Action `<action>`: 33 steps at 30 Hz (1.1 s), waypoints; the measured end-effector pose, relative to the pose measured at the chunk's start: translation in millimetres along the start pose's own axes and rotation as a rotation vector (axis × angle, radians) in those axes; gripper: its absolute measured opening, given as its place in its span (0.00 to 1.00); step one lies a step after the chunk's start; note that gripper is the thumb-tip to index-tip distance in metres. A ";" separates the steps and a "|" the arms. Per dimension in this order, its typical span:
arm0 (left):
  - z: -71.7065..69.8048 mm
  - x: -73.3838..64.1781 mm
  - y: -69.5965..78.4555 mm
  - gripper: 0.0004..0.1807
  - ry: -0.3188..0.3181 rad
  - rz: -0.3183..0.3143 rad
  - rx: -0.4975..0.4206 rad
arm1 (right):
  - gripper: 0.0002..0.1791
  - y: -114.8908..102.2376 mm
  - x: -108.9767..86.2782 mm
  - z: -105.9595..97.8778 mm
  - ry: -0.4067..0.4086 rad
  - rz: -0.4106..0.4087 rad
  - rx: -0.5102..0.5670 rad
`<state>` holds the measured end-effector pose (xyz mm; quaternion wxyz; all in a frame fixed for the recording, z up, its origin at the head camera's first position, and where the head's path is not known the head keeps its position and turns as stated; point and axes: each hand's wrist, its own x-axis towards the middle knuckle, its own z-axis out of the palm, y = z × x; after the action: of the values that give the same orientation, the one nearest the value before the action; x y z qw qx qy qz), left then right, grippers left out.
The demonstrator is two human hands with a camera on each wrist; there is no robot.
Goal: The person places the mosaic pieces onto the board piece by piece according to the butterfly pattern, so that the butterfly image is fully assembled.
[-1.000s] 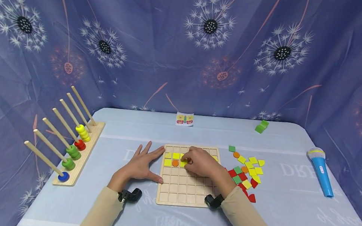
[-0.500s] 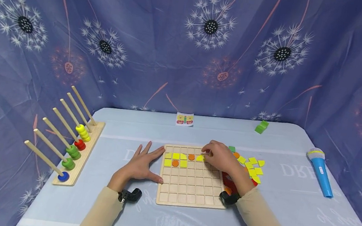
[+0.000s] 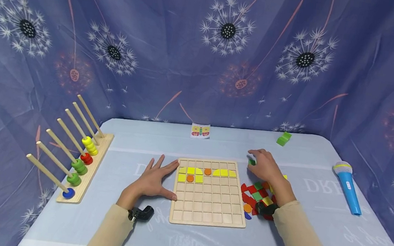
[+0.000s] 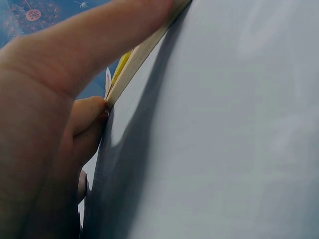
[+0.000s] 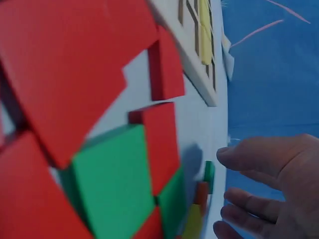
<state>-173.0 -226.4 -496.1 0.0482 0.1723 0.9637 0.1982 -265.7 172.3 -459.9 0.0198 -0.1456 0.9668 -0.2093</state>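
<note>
A wooden grid board (image 3: 208, 207) lies in the middle of the table. Yellow tiles (image 3: 191, 170) and orange round tiles (image 3: 207, 171) sit in its second and third rows from the back. My left hand (image 3: 152, 181) is spread flat on the left, its thumb and index finger touching the board's left edge. Beyond the board's right side, my right hand (image 3: 267, 167) hovers over a small green square tile (image 3: 252, 162). In the right wrist view its thumb and fingers (image 5: 251, 204) are apart, with nothing seen between them. Part of the tile pile is hidden under that forearm.
Loose red, green, yellow and orange tiles (image 3: 257, 196) lie right of the board. A small butterfly picture card (image 3: 200, 131) is at the back. On the left stands a peg rack with rings (image 3: 82, 185). A green block (image 3: 284, 139) and a blue toy microphone (image 3: 348, 186) are on the right.
My right hand has gone from the board's back rows to the right, out to the green tile. More yellow tiles show at the back right of the board. The left hand stays put.
</note>
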 end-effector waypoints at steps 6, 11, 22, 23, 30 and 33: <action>-2.4 -2.1 -0.7 0.69 0.006 0.000 0.002 | 0.19 4.2 3.2 8.4 -0.004 -0.021 -0.010; -0.3 -1.0 1.4 0.69 0.008 -0.013 0.004 | 0.16 4.4 2.9 11.4 -0.004 0.008 -0.030; -1.7 -0.7 4.6 0.68 -0.011 -0.038 -0.012 | 0.18 -14.6 -1.6 11.1 0.033 -0.060 -0.026; -2.0 -0.6 4.4 0.68 -0.017 -0.037 -0.011 | 0.18 -18.0 -2.4 11.3 0.029 -0.083 -0.015; -2.2 -0.6 2.0 0.66 -0.030 -0.024 -0.014 | 0.15 -47.5 -8.1 16.9 -0.011 -0.251 0.038; -1.7 -0.3 2.0 0.66 -0.024 -0.017 -0.015 | 0.15 -58.5 -10.2 21.2 -0.049 -0.325 0.031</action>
<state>-172.4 -225.4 -493.7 0.0629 0.1663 0.9629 0.2030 -237.8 116.0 -455.4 0.0114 -0.3049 0.9263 -0.2211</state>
